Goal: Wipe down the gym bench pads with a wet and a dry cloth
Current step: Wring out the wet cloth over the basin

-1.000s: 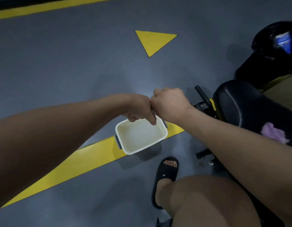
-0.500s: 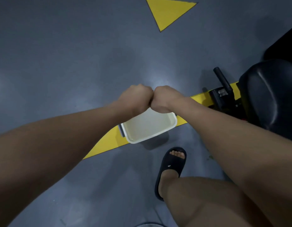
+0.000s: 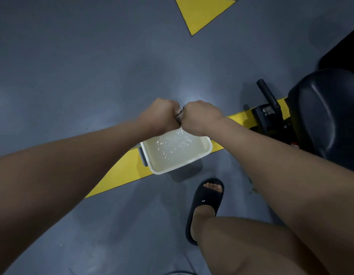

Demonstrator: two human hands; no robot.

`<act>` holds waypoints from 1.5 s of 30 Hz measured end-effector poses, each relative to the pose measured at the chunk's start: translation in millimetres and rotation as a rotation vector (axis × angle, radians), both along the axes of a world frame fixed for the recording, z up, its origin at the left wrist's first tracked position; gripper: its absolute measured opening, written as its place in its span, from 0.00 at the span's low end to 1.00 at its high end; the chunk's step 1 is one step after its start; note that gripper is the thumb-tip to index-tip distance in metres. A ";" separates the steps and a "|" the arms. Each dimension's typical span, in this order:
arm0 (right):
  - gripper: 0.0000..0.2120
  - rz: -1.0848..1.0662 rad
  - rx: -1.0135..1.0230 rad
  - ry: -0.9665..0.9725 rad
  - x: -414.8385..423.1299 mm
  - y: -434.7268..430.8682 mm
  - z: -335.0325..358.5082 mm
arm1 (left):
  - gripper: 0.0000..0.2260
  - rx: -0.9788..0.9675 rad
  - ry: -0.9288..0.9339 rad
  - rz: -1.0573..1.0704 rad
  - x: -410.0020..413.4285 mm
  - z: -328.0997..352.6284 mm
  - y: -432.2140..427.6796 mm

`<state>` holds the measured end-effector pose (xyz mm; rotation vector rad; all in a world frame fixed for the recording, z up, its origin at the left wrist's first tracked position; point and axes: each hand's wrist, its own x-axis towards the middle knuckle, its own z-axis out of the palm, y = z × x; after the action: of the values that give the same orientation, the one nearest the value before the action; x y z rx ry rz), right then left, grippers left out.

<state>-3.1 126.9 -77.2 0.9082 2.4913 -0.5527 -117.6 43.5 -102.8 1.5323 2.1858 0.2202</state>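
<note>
Presently the wet cloth (image 3: 179, 115) shows only as a small dark twist between the two fists, held in the air above the far edge of the white plastic tub (image 3: 204, 148). The left hand (image 3: 160, 114) and the right hand (image 3: 200, 116) are both clenched around it, knuckles nearly touching; this placement suggests wringing, so that runoff drops into the tub and not onto the floor. The water (image 3: 176, 147) inside is rippled beneath the fists, which fits that reading. The tub sits on a yellow floor stripe (image 3: 120, 171) painted on the grey floor (image 3: 73, 66), just ahead of a foot in a black slide sandal (image 3: 203, 205). The black bench pad (image 3: 326, 116), the surface to be wiped, lies to the right, near the right forearm, with a black adjustment handle (image 3: 268, 94) and the bench frame (image 3: 269, 120) between it and the tub. That handle projects toward the hands and is the likeliest snag on the way to the pad. No dry cloth is in view.
</note>
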 end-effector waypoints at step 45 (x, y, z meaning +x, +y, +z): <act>0.14 -0.131 -0.481 -0.165 -18.6 -2.8 -9.4 | 0.06 -0.183 0.470 -0.290 -5.5 7.1 -9.2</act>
<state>-21.7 124.2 -86.5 0.8821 2.0285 -1.0204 -123.1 34.3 -95.7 1.9092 2.1954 -0.4648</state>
